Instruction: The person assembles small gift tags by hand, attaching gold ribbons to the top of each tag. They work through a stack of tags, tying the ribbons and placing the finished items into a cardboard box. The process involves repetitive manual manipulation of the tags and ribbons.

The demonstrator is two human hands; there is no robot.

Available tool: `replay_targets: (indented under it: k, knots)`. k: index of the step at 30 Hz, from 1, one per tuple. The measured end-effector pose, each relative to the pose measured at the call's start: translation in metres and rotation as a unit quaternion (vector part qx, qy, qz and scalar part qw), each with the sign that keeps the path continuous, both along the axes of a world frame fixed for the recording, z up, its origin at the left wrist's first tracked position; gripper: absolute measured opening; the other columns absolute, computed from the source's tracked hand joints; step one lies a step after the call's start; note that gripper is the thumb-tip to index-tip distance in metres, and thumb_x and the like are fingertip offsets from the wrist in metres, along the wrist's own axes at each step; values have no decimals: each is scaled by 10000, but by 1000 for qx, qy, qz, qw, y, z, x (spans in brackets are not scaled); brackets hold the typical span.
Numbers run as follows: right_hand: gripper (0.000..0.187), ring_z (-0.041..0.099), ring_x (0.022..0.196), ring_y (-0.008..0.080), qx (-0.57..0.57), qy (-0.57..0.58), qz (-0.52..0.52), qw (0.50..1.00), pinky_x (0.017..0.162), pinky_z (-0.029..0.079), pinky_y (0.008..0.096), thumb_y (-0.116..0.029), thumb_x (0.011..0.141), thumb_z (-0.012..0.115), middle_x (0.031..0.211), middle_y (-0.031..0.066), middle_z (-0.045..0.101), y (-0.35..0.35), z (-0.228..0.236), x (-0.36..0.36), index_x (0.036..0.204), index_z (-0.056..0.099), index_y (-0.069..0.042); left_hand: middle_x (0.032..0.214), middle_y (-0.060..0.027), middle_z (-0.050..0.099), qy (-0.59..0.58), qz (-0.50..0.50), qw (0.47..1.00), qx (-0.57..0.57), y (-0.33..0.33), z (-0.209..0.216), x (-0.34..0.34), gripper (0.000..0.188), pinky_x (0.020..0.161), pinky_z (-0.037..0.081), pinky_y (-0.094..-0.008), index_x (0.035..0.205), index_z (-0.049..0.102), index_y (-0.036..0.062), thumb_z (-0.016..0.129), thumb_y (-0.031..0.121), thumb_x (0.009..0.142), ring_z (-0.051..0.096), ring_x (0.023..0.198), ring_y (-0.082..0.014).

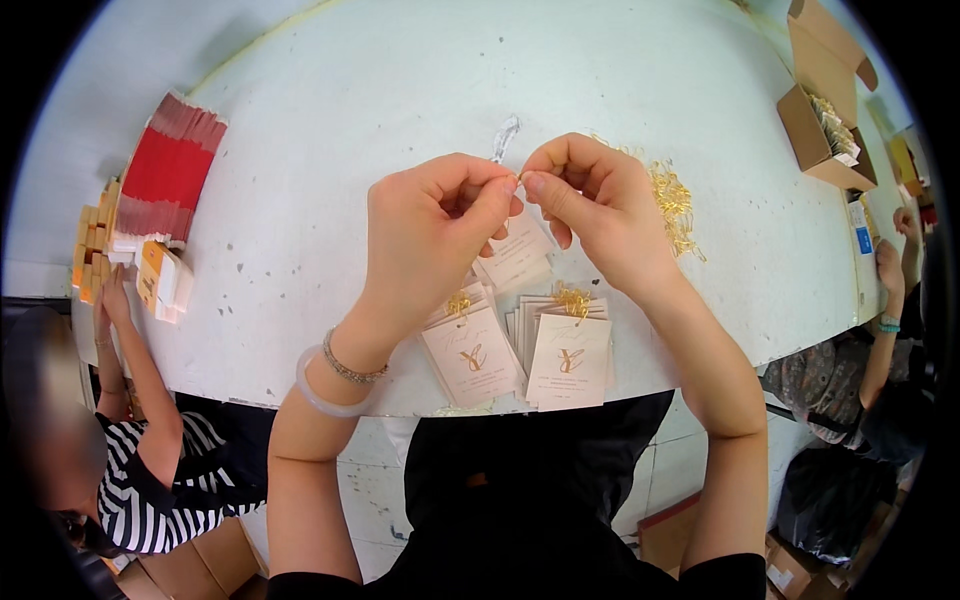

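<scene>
My left hand [435,225] and my right hand [595,205] meet above the table, thumbs and forefingers pinched. Between the fingertips is something tiny that I cannot make out. Below them lie two stacks of cream cards, a left stack [472,362] and a right stack [568,365], with small gold pins [573,300] at their top edges. Another cream card pile [520,258] sits behind, partly covered by my left hand. A loose heap of gold pins [672,200] spreads beside my right hand.
A crumpled clear plastic strip [506,138] lies beyond my hands on the white table [330,250]. Red packs [170,170] and orange-white boxes [160,280] stand at left near another person's arms. An open carton [825,140] stands far right, near another person's hands [890,265].
</scene>
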State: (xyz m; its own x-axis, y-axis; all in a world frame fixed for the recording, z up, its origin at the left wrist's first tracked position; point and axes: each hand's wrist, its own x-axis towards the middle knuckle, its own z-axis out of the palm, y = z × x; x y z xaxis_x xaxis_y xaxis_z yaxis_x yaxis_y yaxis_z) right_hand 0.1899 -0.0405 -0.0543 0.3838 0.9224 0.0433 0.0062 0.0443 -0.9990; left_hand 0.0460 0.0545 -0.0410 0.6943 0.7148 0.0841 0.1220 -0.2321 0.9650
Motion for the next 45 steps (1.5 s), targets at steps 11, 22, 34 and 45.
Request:
replay_targets:
  k: [11,22,34,45]
  knots:
    - [117,573,711,92,-63,43,-9,997,599,468,245,-119,884,647,797,48,651,14,-10,12,858,641,-5,894,-119,634,205,-91,938,266,49,-31,-18,423,729,498,-327,939,630,3,825,255,662,596,805,-231]
    - [95,661,653,214,-106,-267,-18,958,612,524,315,-73,785,660,732,136,687,43,-12,10,807,679,18,782,-95,676,134,-37,985,99,45,-27,-5,343,649,523,-273,974,625,-30,781,96,695,645,697,-161]
    - [83,625,640,124,-56,-337,-62,938,599,507,260,-53,825,661,741,75,685,37,2,7,850,667,26,708,-36,663,107,3,987,118,25,-14,-1,253,573,474,-205,983,623,-43,734,0,759,599,614,-67]
    - [76,626,638,121,0,-392,-87,916,604,504,247,-32,825,666,735,77,684,25,21,5,881,651,17,677,-30,656,76,0,990,116,17,-5,1,96,543,457,-197,868,662,-42,699,27,813,584,587,-58]
